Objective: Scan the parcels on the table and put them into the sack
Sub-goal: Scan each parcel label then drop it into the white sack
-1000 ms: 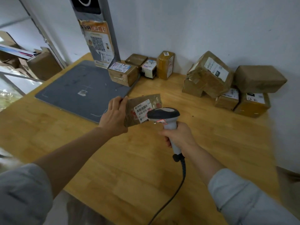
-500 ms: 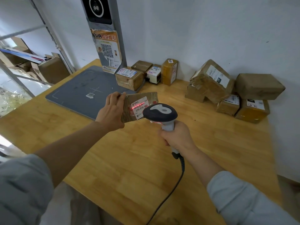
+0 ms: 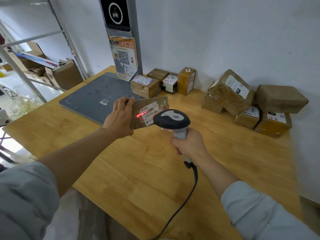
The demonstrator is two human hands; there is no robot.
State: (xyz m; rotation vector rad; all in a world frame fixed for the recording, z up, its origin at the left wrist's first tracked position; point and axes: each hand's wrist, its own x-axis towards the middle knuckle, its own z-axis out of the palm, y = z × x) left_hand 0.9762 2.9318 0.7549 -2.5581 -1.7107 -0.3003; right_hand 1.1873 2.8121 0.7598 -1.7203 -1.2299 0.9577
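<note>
You can read "070-070-A80" under the barcode on the white label (image 3: 150,113) of the flat parcel (image 3: 162,102). The orange poster (image 3: 123,57) reads "取件指引" above a QR code.

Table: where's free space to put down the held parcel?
Biggest bare patch: near half of the table, from the grey pad to the front edge. Also a bare gap at the back wall between the small boxes and the right pile. Crowded: back left around the pillar, back right corner.

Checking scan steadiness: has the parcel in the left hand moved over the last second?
Yes, slightly: the parcel in the left hand has closed in on the labelled box standing at the grey pad's corner.
</note>
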